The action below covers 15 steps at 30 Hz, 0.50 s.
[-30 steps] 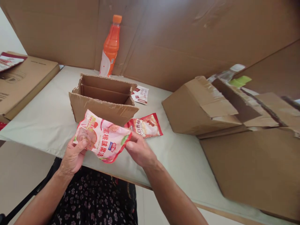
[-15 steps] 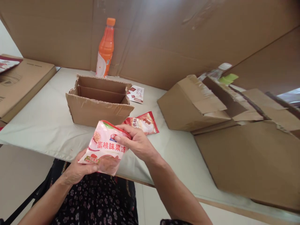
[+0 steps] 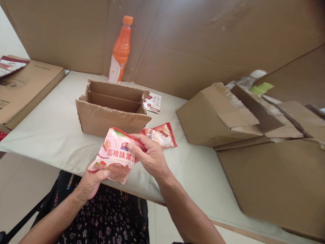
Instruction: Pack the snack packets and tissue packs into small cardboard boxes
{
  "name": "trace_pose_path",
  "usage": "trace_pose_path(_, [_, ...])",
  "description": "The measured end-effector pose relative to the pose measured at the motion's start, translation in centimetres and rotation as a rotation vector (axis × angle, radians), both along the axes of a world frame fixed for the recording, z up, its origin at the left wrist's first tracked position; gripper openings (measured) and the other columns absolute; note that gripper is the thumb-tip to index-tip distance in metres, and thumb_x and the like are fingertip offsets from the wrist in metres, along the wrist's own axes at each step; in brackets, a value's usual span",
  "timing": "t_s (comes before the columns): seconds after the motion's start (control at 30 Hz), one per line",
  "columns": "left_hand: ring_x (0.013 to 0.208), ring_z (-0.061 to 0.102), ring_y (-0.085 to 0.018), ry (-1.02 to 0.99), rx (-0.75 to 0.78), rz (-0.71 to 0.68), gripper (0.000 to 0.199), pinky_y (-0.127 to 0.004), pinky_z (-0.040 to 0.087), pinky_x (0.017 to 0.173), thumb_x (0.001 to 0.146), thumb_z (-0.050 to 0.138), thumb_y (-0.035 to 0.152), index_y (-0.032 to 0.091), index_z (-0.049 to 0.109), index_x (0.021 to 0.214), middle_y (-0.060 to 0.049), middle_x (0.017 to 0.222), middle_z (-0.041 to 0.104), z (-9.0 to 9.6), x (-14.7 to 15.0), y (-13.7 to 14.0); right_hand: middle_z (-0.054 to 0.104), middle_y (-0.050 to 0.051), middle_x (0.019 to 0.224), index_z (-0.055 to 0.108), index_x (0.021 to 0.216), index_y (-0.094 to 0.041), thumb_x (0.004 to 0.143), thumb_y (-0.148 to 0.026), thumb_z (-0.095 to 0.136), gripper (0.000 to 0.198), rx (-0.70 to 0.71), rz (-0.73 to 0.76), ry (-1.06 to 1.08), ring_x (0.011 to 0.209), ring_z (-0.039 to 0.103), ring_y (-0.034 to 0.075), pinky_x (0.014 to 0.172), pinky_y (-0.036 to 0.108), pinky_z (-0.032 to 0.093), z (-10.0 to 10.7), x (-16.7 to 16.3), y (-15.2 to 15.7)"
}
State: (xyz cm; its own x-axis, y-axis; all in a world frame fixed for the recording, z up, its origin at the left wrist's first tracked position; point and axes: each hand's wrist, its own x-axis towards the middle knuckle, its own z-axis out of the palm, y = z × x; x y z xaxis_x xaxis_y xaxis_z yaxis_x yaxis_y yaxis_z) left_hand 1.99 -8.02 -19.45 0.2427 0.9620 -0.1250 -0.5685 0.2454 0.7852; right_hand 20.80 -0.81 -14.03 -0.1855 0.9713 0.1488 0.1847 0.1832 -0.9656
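Note:
A pink and white pouch of peach jelly (image 3: 118, 157) is held between both hands above the table's front edge. My left hand (image 3: 92, 179) grips its lower left corner, thumb on the printed face. At the upper right corner, my right hand (image 3: 149, 154) pinches it, thumb in front and fingers behind. Just beyond the pouch stands an open-topped cardboard box (image 3: 111, 117) with an inner divider. A red and white snack packet (image 3: 165, 135) lies on the table behind my right hand, partly covered by it. A white card with red squares (image 3: 153, 102) lies at the box's right side.
An orange drink bottle (image 3: 120, 51) stands behind the box, near the cardboard wall (image 3: 177, 44). To the right are larger cardboard boxes (image 3: 269, 179), with a clear plastic bottle (image 3: 251, 78) behind. A flat carton (image 3: 33, 84) at left carries a snack packet (image 3: 11, 66).
The view has shifted slightly, so the table things appear a little further right. Both hands still hold the pouch, now raised slightly and nearer the box in view.

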Motion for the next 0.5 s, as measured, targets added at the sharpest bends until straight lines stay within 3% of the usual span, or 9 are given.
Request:
trace_pose_path(0.2, [0.107,0.072,-0.033,0.011,-0.023,0.030,0.043,-0.052,0.052,0.105,0.074,0.084,0.041,0.018,0.078,0.110,-0.010,0.101,0.080,-0.16,-0.24,0.11,0.074,0.002,0.080,0.074,0.101,-0.020,0.087,-0.042,0.066,0.026,0.026,-0.026,0.002,0.065,0.064,0.015,0.055,0.026,0.052,0.12,-0.07,-0.30])
trace_pose_path(0.37, [0.119,0.068,-0.034,-0.014,-0.012,0.048,0.058,-0.052,0.048,0.110,0.071,0.087,0.044,0.022,0.073,0.123,-0.010,0.120,0.076,0.25,0.41,-0.25,0.074,0.002,0.081,0.074,0.099,-0.021,0.088,-0.042,0.066,0.024,0.049,-0.073,-0.012,0.068,0.065,0.016,0.059,0.027,0.053,0.29,-0.39,-0.06])
trace_pose_path(0.5, [0.119,0.068,-0.033,-0.003,-0.034,0.100,0.061,-0.051,0.048,0.111,0.069,0.089,0.044,0.023,0.071,0.123,-0.010,0.123,0.075,0.50,0.74,-0.39,0.075,0.004,0.085,0.073,0.101,-0.022,0.088,-0.046,0.066,0.028,0.010,-0.041,-0.030,0.072,0.065,0.018,0.062,0.029,0.053,0.37,-0.72,0.00])
